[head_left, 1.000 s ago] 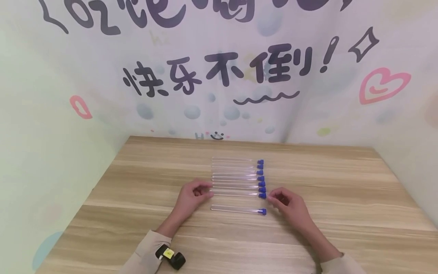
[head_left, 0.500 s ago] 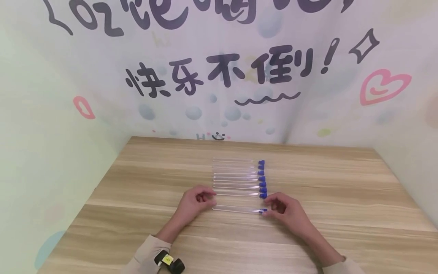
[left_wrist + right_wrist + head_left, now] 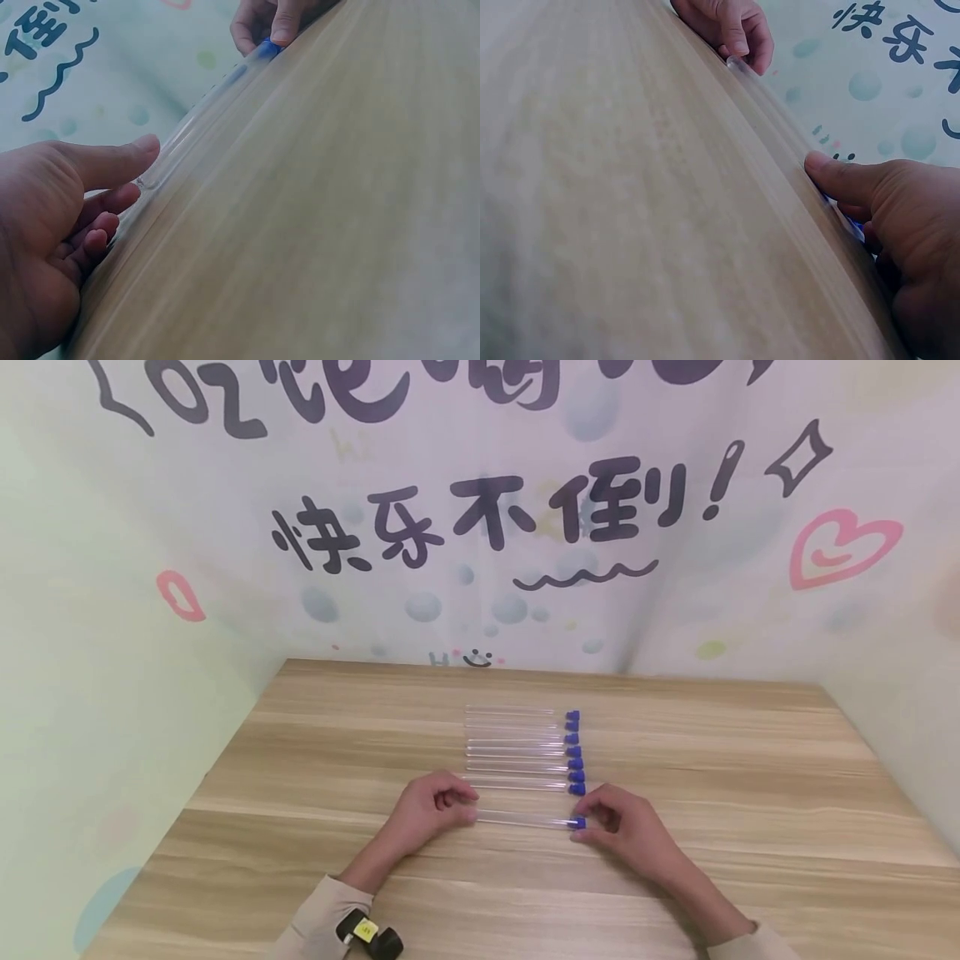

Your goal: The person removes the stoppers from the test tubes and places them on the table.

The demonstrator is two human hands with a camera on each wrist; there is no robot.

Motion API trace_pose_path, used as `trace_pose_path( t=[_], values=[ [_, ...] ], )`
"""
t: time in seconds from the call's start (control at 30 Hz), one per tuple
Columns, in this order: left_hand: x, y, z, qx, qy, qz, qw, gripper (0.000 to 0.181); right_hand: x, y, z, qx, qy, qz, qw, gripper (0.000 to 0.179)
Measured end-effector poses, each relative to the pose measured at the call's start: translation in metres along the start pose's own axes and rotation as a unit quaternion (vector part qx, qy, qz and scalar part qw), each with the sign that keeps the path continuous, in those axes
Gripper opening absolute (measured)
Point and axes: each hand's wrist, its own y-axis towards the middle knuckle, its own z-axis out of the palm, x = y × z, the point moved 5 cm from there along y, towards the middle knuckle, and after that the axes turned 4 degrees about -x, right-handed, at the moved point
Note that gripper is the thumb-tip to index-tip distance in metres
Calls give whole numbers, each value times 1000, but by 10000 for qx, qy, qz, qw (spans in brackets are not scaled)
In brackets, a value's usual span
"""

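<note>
A clear test tube (image 3: 521, 817) with a blue cap (image 3: 578, 823) lies crosswise on the table, nearest to me. My left hand (image 3: 433, 806) holds its rounded left end between thumb and fingers. At the other end, my right hand (image 3: 626, 822) has thumb and forefinger curled round the blue cap. In the left wrist view the right thumb lies against the cap (image 3: 268, 49). The right wrist view shows the far tube end (image 3: 735, 66) beside the left fingers. Beyond this tube lies a row of several like test tubes (image 3: 517, 768), close together, caps to the right.
The wood-grain table (image 3: 300, 735) stands against a printed white cloth backdrop (image 3: 480, 610) with dark lettering. A black device (image 3: 371, 935) with a yellow label sits on the left sleeve (image 3: 322, 910).
Both hands have moved from the nearest tube of the row toward me, onto the ends of the separate front tube. That tube has stayed about where it was.
</note>
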Motion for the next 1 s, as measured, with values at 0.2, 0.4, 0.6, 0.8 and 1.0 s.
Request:
trace_pose_path(
  t=[0.2,0.4,0.6,0.8,1.0],
  values=[
    [-2,2,2,61,517,223,9984,19,1,2,-1,-42,-42,-31,10000,24],
    [-3,4,3,8,889,346,9954,16,1,2,-1,-3,190,192,9996,20],
    [-3,2,3,-101,449,118,9989,14,4,3,-3,-268,497,359,9978,17],
    [-4,0,4,-38,115,-57,9999,14,7,3,-4,-527,1056,367,9923,23],
    [-5,0,5,-43,-295,-71,9995,20,4,2,-2,-576,1246,451,9895,23]
  ],
)
